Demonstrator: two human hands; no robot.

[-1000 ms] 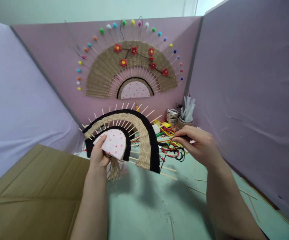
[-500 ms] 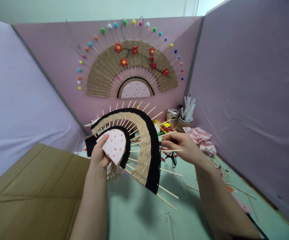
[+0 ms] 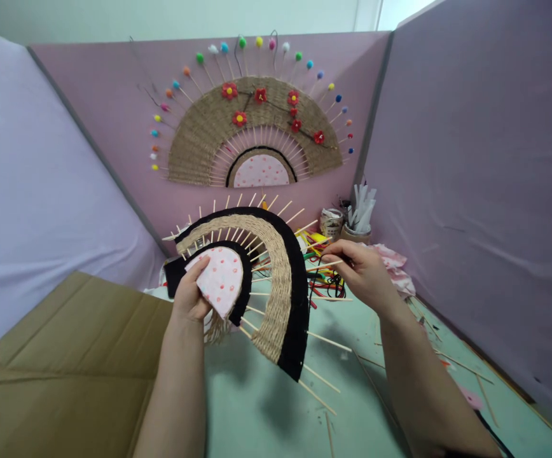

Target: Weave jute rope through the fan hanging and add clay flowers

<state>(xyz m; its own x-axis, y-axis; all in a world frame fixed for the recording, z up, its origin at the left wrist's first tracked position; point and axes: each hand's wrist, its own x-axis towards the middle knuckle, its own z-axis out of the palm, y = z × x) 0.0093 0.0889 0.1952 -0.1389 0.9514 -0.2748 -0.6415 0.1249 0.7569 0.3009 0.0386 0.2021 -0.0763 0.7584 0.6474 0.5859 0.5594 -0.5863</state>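
Note:
My left hand (image 3: 193, 292) grips a woven fan (image 3: 278, 280) by its pink dotted half-round centre (image 3: 221, 280), thumb on the front face. Thin wooden sticks run outward from that centre through a beige woven band and a black outer band (image 3: 295, 318). At the fan's right edge, my right hand (image 3: 359, 270) pinches a black cord (image 3: 315, 273) between thumb and fingers. The cord runs down from the fingertips to the black band's outer edge, among the protruding stick ends. The fan is held tilted above the table; its back is hidden.
A larger fan (image 3: 257, 102) with red flowers and coloured pom-poms hangs on the pink partition. Cardboard (image 3: 66, 362) lies at left. Behind my right hand are a jar of white strips (image 3: 362, 210), pink dotted cloth (image 3: 393, 257) and tangled black cord (image 3: 337, 286). Loose sticks (image 3: 464, 366) lie at right.
My right hand has moved a little right, away from the black band, drawing the cord out with it. The fan has turned slightly, its right side dropping; my left hand keeps its hold.

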